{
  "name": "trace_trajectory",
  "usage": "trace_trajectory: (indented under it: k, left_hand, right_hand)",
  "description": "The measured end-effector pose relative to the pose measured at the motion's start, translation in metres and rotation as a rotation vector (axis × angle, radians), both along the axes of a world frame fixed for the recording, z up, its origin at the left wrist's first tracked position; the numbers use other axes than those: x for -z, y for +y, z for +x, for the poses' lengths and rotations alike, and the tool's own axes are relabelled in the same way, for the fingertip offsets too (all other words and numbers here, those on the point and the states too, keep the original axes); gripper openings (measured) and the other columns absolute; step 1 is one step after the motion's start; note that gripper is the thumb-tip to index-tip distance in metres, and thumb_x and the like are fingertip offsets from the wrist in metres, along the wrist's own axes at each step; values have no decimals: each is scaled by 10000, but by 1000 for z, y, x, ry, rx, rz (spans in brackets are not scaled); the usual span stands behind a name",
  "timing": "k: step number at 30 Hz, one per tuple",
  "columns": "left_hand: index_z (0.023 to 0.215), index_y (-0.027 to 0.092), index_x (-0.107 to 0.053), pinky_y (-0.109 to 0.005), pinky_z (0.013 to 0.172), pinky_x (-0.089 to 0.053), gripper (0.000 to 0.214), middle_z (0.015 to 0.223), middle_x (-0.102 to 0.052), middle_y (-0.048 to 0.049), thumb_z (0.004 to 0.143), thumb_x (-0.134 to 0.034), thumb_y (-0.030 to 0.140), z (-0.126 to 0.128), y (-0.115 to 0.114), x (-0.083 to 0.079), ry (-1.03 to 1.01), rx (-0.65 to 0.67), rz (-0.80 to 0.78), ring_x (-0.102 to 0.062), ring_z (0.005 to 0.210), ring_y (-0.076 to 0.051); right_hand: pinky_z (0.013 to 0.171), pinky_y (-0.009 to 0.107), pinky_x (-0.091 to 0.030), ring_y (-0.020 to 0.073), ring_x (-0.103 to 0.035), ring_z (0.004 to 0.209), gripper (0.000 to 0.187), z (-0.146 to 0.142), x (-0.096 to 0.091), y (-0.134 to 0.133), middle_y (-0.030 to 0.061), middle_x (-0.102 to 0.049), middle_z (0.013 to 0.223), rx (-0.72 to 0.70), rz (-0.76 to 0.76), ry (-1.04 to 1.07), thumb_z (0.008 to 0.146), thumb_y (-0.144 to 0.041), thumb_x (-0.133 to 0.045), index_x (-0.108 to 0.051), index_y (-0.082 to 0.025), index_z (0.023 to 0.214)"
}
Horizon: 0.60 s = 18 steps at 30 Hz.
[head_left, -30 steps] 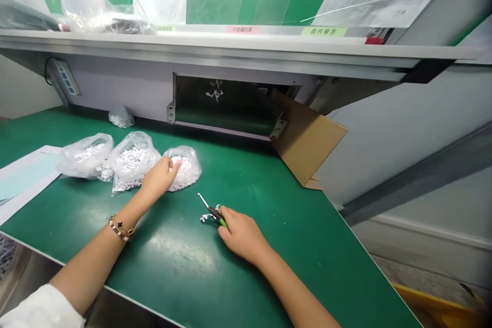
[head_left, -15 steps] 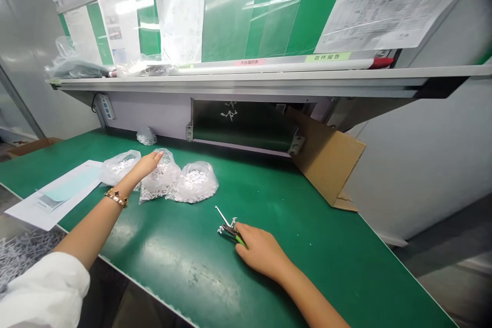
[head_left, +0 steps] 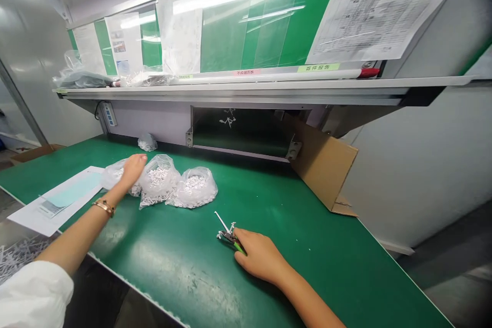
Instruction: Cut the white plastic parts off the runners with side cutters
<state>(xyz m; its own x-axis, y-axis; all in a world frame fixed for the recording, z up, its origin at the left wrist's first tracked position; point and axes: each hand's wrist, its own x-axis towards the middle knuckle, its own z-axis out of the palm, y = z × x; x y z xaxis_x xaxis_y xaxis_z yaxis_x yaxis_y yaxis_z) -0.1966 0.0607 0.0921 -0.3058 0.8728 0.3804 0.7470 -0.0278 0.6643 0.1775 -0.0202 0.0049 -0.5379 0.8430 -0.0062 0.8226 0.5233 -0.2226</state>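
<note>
My left hand point(head_left: 134, 166) is over the left plastic bag point(head_left: 112, 174) of small white parts, its fingers drawn together; whatever they hold is hidden. Just right of it stands the middle clear bag point(head_left: 158, 180), full of small white pieces. A third bag point(head_left: 196, 187) with similar white parts sits beside that one. Lower down, my right hand point(head_left: 261, 256) grips cutting pliers point(head_left: 239, 247) with green handles, low over the green tabletop. At their jaws is a branched white plastic piece point(head_left: 222, 220), with one thin arm pointing up and left.
A white sheet with a blue paper point(head_left: 75, 189) lies at the left edge, above a heap of white plastic sprues point(head_left: 23, 259). Behind are a small bag point(head_left: 147, 142), a dark conveyor belt point(head_left: 242, 133) carrying white branched pieces, and a cardboard flap point(head_left: 325, 164). A shelf point(head_left: 230, 93) overhangs the table point(head_left: 172, 261).
My left hand has moved left, from the middle bag to over the left bag. My right hand holds the pliers in nearly the same place. The view has tilted slightly upward.
</note>
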Motion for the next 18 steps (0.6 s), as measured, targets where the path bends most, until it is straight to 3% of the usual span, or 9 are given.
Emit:
trace_trajectory:
  k: [2,5,6,7,8,10,13,15,18]
  left_hand:
    - [1036,174,-594,-400,1046,-245,283,1219,-544,-92,793,-502,284,46,-9,20,132,237,19,-350,1245,-259]
    - [1062,252,-590,-298,1042,-270,429,1168,-583,-14,646,-692,278,119,-26,57,311,618,-2,-453,1161,-192]
    - [1151,227,-535,-327,1045,-266,479,1212,-552,-46,693,-663,283,139,-32,68,536,845,42,-450,1162,-199]
    - [1190,201,-501,-340,1026,-290,475,1216,-543,-70,738,-630,271,156,-37,78,718,977,99,-463,1143,-203]
    - [1188,178,-495,-337,977,-340,413,1170,-563,-86,789,-581,243,169,-42,86,837,1018,136,-498,1089,-199]
    - [1093,145,-545,-323,828,-426,258,993,-613,-92,841,-515,194,183,-52,96,941,1003,165,-558,926,-199]
    - [870,147,-593,-299,678,-442,91,780,-594,-59,845,-516,189,178,-71,97,959,894,154,-557,752,-187]
    - [829,156,-584,-286,685,-437,78,769,-582,-46,848,-512,177,158,-88,91,964,794,146,-547,747,-170]
    - [896,183,-582,-269,727,-438,114,806,-587,-30,876,-480,228,102,-119,77,849,399,150,-546,776,-148]
  right_hand:
    - [557,247,-229,180,-544,706,104,2,0,0,31,-614,818,-51,6,1,680,-171,-438,-481,-197,771]
    - [581,248,-250,179,-544,725,127,7,-3,-1,23,-614,814,-128,10,3,646,-156,-444,-479,-200,760]
    - [587,249,-256,177,-542,722,124,8,-4,-1,21,-613,802,-143,7,1,638,-154,-445,-475,-200,749]
    - [590,249,-261,174,-539,712,119,9,-6,-1,18,-611,788,-153,0,-4,631,-153,-446,-471,-201,738]
    - [592,249,-265,172,-535,703,116,9,-8,-2,17,-608,777,-159,-6,-8,625,-152,-446,-466,-201,729]
    - [592,250,-274,169,-529,692,112,9,-12,-4,14,-605,765,-168,-10,-5,619,-146,-440,-456,-203,713]
    - [590,249,-296,168,-526,690,112,7,-15,-8,11,-599,752,-184,-17,7,618,-131,-418,-444,-210,693]
    - [590,249,-323,171,-532,675,114,7,-12,-10,12,-597,731,-189,-39,-3,614,-129,-412,-445,-216,680]
    - [622,258,-387,192,-576,710,114,13,5,-2,14,-634,769,-201,-36,42,625,-180,-449,-500,-240,707]
